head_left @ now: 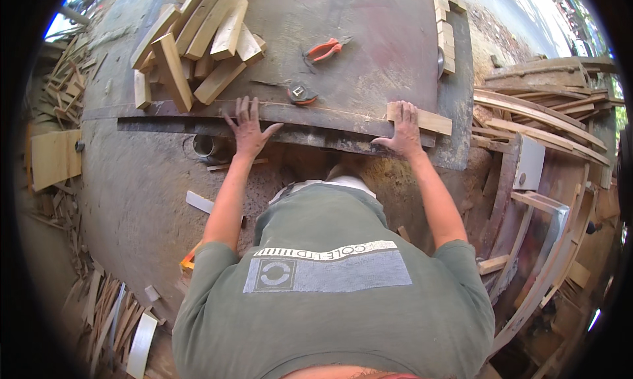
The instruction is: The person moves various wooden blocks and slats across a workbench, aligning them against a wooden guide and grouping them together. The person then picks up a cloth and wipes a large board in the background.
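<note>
My left hand [249, 128] lies on the near edge of the metal-topped workbench [369, 23], its fingers spread and the thumb out to the right. Nothing is in it. Over the left end of a short wooden block [433, 121] rest the stretched fingers of my right hand [404, 135], with its thumb pointing left along the bench edge. The block lies along that edge, and its underside is hidden. Between and beyond my hands are a tape measure [302, 94] and pliers with orange handles [324, 49].
A pile of cut wooden blocks [198, 43] stands at the bench's far left. More blocks [446, 46] line its right side. Curved wooden strips [541, 118] are stacked to the right. Scrap wood [109, 313] lies on the floor at left, and a metal can [203, 145] sits below the bench edge.
</note>
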The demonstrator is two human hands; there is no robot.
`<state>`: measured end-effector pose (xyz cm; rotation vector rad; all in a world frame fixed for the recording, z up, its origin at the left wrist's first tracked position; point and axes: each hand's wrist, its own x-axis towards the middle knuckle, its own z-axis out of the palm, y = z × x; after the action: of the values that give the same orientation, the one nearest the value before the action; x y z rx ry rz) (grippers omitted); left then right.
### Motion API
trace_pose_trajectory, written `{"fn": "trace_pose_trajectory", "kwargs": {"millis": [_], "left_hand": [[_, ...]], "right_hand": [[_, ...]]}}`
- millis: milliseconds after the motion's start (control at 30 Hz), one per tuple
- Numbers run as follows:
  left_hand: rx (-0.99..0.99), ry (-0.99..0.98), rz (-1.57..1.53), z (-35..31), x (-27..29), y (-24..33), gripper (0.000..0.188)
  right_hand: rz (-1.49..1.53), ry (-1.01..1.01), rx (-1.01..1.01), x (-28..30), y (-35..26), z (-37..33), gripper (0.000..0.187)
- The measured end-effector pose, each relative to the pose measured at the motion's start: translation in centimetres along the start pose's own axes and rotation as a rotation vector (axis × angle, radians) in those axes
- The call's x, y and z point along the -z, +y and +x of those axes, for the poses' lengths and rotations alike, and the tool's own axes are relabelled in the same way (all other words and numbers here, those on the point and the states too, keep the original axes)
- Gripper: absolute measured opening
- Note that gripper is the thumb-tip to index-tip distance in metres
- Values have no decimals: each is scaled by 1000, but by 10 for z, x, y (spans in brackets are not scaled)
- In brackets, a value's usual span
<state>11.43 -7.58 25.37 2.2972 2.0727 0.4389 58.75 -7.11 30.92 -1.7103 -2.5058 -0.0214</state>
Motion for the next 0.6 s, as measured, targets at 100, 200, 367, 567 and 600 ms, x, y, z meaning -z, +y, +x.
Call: {"fn": "trace_pose_trajectory", "kwargs": {"millis": [100, 200, 367, 567, 600], "left_hand": [[-52, 8, 33, 1, -8, -11, 110], [-30, -51, -16, -8, -5, -13, 106], [-31, -32, -17, 1, -17, -9, 106], [-23, 39, -2, 21, -41, -10, 105], [-14, 46, 0, 18, -43, -10, 104]], "right_hand": [[12, 150, -84, -28, -6, -8, 141], [-10, 200, -30, -41, 2, -11, 140], [-12, 240, -4, -39, 11, 3, 136], [-78, 281, 25, -50, 24, 26, 137], [-77, 277, 29, -50, 25, 29, 137]]}}
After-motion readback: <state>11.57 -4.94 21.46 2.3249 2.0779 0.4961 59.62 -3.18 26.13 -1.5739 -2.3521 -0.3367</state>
